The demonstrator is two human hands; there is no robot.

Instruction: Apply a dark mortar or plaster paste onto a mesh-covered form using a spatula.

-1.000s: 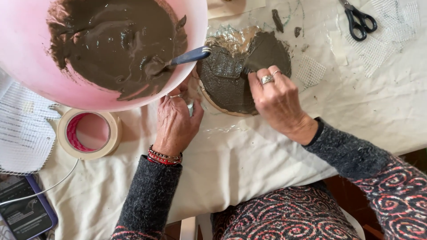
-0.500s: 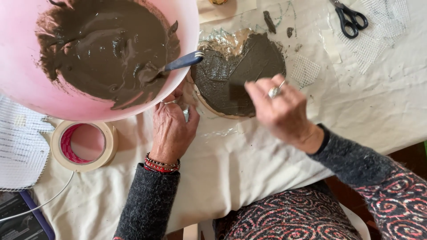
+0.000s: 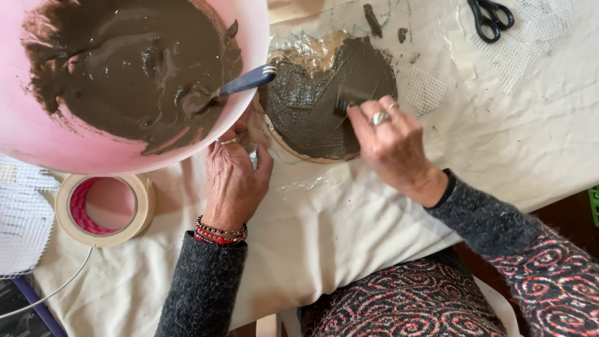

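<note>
Left hand lies loosely curled on the cloth, fingertips at the round form's near edge, likely pinning it. Right hand is closed around a small brush, bristles on the grey paste mid-form. Pink bowl of paste, spoon in it, sits just left; scissors lie farther off.

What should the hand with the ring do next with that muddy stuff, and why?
Probably sweep the paste upward. The right hand presses a small tool against the round mould, whose lower part is coated dark grey, while shiny foil at the top edge is bare. The left hand rests at the mould's rim beside the pink bowl, seemingly steadying it.
</note>
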